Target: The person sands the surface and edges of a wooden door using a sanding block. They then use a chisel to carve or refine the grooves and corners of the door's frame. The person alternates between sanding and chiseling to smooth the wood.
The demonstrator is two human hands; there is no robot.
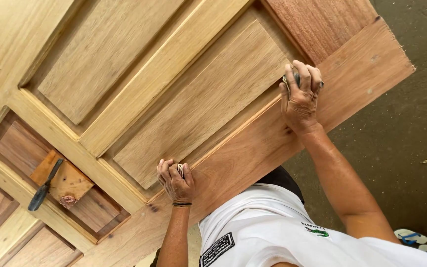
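A large panelled wooden door [198, 99] lies flat in front of me, with a reddish side rail [253, 153] nearest my body. My left hand [175, 182] rests on the moulded groove between the rail and a raised panel, its fingers closed on a small folded scrap that looks like sandpaper [180, 169]. My right hand [300, 96] presses on the same groove further along, near the door's far corner. It is closed on a dark grey pad or piece of sandpaper [295, 79], mostly hidden by the fingers.
A small wooden block [67, 180] lies in a darker lower panel, with a dark-handled tool [45, 185] across it and a reddish blob of filler at its corner. The grey concrete floor [406, 148] lies to the right, with a flip-flop [411, 237] on it.
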